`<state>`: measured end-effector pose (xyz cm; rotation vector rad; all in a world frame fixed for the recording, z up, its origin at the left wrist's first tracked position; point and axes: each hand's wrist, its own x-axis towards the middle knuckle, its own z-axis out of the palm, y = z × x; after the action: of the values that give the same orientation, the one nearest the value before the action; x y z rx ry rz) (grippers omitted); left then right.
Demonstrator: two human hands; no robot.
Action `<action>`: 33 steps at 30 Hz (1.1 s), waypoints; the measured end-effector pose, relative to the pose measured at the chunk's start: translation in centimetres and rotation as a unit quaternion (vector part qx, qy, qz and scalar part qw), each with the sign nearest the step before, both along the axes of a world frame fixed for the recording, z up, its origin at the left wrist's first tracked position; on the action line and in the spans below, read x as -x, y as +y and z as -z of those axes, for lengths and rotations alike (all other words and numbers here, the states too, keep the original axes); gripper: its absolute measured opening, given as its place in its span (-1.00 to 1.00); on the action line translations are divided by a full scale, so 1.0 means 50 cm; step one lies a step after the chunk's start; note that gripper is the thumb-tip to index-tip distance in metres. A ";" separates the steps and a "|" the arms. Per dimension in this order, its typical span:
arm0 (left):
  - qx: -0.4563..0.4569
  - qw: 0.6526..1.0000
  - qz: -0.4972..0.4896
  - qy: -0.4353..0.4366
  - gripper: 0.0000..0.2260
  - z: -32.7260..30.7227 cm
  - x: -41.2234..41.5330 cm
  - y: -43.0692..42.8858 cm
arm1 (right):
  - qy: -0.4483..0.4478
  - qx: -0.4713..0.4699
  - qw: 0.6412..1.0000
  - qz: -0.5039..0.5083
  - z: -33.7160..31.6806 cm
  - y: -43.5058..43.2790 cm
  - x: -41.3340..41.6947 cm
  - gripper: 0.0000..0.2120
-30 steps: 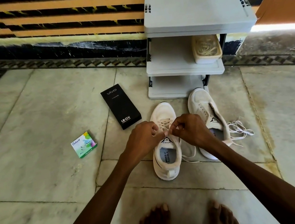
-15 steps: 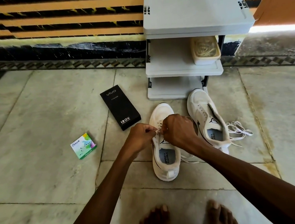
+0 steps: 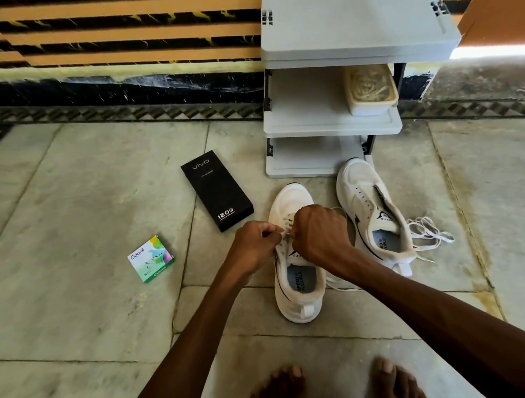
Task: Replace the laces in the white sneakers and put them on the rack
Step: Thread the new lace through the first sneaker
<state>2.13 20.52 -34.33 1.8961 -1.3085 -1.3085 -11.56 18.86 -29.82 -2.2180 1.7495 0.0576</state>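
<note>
Near sneaker (image 3: 301, 309) stood on floor (image 3: 61, 221) before rack (image 3: 327, 116); left hand (image 3: 253, 249) and right hand (image 3: 319, 235) each pinched its lace (image 3: 283, 234) above the eyelets: soft, light, limp cord, probably best gripped near its stiffer tip.

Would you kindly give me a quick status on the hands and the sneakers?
Left hand and right hand both pinching lace over near sneaker. Second sneaker unlaced, loose lace beside it. Nothing between sneakers and rack.

Left hand (image 3: 253, 249) beside right hand (image 3: 319, 236), fingers (image 3: 268, 230) curled.
</note>
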 end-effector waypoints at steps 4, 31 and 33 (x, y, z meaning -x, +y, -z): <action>0.007 1.000 0.012 -0.003 -0.83 0.003 -0.003 0.001 | 0.012 0.008 1.000 -0.009 0.000 0.000 -0.001 -0.80; 0.031 0.996 -0.034 0.071 -0.93 0.015 0.000 0.004 | -0.131 -0.108 0.985 0.025 0.038 -0.050 0.033 -0.94; 0.040 0.997 -0.034 0.056 -0.94 0.019 0.007 0.004 | -0.109 -0.135 0.985 0.006 0.035 -0.064 0.037 -0.90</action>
<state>1.78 20.70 -35.29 1.7707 -1.2124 -1.2884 -13.39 15.65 -31.57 -1.9414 1.5371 0.0435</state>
